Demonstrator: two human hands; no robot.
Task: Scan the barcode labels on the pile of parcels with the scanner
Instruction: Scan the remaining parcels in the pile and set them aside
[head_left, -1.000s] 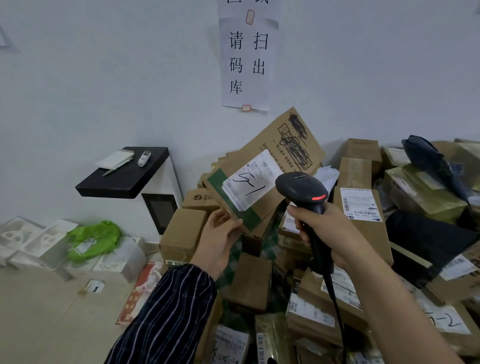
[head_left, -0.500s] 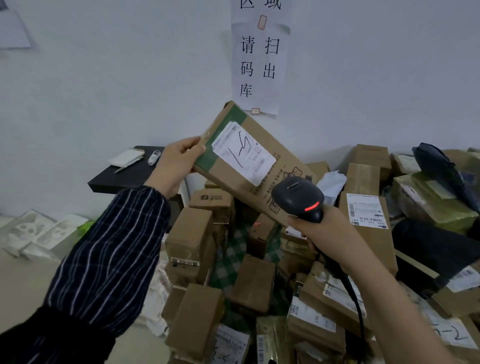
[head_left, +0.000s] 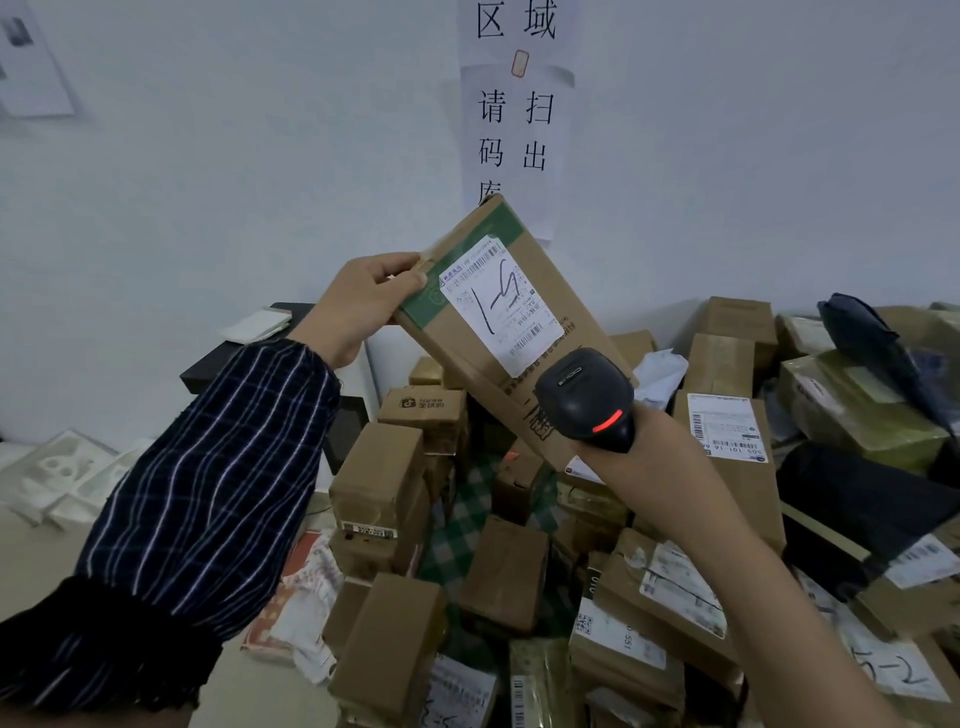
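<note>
**Parcel raised to the scanner**

Raised out of the heap since a second ago, the flat cardboard parcel (head_left: 483, 369) now stands tilted in front of the wall. The grip on it has moved from its lower corner to its upper left edge.

The left hand (head_left: 363, 306) pinches that edge at the green band, thumb on the front face and the fingers curled behind. A dark striped sleeve (head_left: 208, 478) covers the arm. The parcel's white shipping label (head_left: 501, 306) faces the camera, with barcodes and a handwritten mark across it.

The right hand (head_left: 631, 462) grips the black barcode scanner (head_left: 584, 397) from below. The handle and the fingers are hidden, so only the scanner head shows. A red light glows on the back of the head, which overlaps the parcel's lower end, just below the label.

Below both hands lies the pile of parcels (head_left: 395, 483): brown boxes, many with white labels, on a green checked cloth (head_left: 467, 519). Among them are an upright labelled box (head_left: 727, 431) to the right and a black bag (head_left: 862, 499) beyond it. A paper notice (head_left: 514, 104) with Chinese characters hangs on the wall above. A black shelf (head_left: 208, 371) and white foam trays (head_left: 62, 473) sit at the left.
</note>
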